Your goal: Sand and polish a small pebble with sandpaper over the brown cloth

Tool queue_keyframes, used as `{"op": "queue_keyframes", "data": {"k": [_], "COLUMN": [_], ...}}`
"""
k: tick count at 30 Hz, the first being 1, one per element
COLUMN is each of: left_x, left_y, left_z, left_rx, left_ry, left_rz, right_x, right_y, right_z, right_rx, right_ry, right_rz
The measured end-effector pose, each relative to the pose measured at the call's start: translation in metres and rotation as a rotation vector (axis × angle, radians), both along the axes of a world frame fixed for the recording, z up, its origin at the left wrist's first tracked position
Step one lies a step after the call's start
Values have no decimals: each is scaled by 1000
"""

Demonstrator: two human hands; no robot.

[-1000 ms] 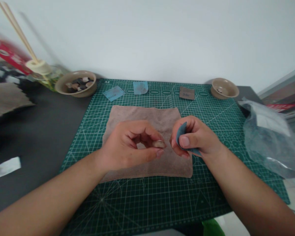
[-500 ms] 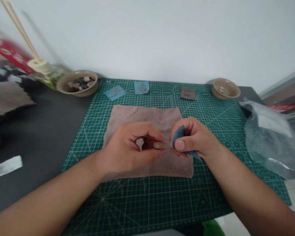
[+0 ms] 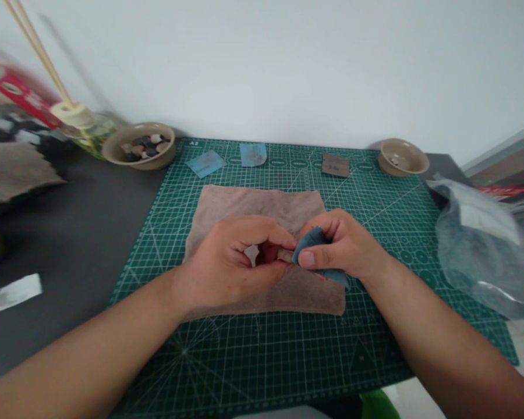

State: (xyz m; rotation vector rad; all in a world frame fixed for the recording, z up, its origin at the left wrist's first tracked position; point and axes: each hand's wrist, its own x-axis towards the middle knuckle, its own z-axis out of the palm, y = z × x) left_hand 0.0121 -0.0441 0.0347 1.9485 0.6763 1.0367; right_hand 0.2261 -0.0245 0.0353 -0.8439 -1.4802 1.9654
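Observation:
My left hand (image 3: pixel 231 262) pinches a small tan stone (image 3: pixel 283 255) between thumb and fingers, just above a brownish cloth (image 3: pixel 244 203) spread on the green cutting mat (image 3: pixel 288 349). My right hand (image 3: pixel 344 244) holds a folded blue-grey piece of sandpaper (image 3: pixel 308 244) and presses it against the stone. Most of the stone is hidden by my fingers and the paper. The two hands touch at their fingertips over the middle of the cloth.
A bowl of several stones (image 3: pixel 140 145) stands at the mat's back left, a smaller bowl (image 3: pixel 400 157) at the back right. Two blue sandpaper pieces (image 3: pixel 206 163) (image 3: pixel 253 154) and a brown one (image 3: pixel 335 166) lie along the far edge. A plastic bag (image 3: pixel 475 238) lies right; a reed diffuser (image 3: pixel 76 119) stands left.
My right hand has moved left with the sandpaper until it meets the stone. The left hand has closed a little more around the stone.

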Motion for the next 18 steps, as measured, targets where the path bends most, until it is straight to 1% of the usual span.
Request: {"op": "queue_keyframes", "data": {"k": [4, 6, 8, 10, 13, 15, 18], "left_x": [0, 0, 0, 1, 3, 3, 3], "left_y": [0, 0, 0, -1, -2, -2, -1], "left_z": [2, 2, 3, 3, 2, 0, -3], "left_rx": [2, 33, 88, 160, 269, 310, 326], "left_ry": [22, 48, 121, 248, 479, 591, 650], "left_rz": [24, 73, 135, 175, 186, 190, 210], "right_x": [0, 0, 0, -1, -3, -6, -8], "right_y": [0, 1, 1, 2, 3, 3, 2], "right_z": [0, -1, -2, -4, -6, -8, -10], "right_rx": [3, 10, 44, 136, 359, 481, 550], "right_ry": [-17, -32, -78, -178, -385, -483, -530], "right_rz": [11, 7, -8, -41, -84, -90, -103]}}
